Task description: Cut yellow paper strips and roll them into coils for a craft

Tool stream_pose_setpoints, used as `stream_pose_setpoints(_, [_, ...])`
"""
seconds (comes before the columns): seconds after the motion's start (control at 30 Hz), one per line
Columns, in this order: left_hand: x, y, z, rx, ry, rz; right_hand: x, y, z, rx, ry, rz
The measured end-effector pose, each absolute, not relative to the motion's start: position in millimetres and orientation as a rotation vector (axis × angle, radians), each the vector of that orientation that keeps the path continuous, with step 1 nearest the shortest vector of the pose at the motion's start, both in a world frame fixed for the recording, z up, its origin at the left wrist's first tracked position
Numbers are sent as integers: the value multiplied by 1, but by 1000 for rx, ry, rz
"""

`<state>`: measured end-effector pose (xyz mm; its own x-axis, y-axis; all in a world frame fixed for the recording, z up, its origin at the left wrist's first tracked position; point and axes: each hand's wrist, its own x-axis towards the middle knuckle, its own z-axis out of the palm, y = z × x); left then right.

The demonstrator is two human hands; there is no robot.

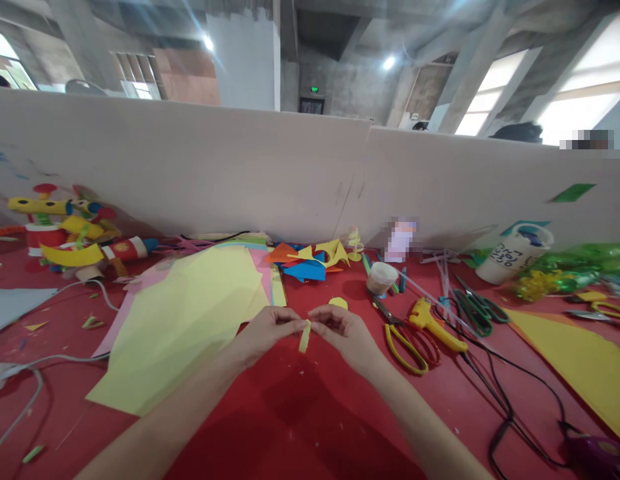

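A small pale yellow paper strip (304, 339) hangs from my fingertips above the red table (310, 427). My left hand (275, 330) pinches its upper end from the left. From the right, my right hand (344, 333) closes thumb and fingers on the same end, so the fingertips nearly meet. Just behind my right hand lies a small yellow paper piece (339, 303), partly hidden. Large pale yellow sheets (190, 320) spread out beside my left hand and forearm.
Right of my hands lie yellow-and-red-handled scissors (407, 343), a yellow glue gun (435, 325) with a black cord, and green-handled scissors (477, 310). A paper cup (381, 277) stands behind. Coloured paper scraps (307, 263) lie near the white partition (215, 173); paper models (65, 233) stand left.
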<state>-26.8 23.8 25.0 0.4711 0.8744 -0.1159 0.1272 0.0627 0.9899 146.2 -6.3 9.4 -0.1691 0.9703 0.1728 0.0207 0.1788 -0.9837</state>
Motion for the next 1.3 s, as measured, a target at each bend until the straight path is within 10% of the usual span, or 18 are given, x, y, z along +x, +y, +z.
stream_pose_setpoints(0.3, [-24, 21, 27, 1301, 908, 794, 145, -16, 19, -937, -1832, 500])
stream_pose_setpoints(1.3, [-23, 14, 41, 1966, 992, 840, 139, -5, 5, -1016, -1259, 1231])
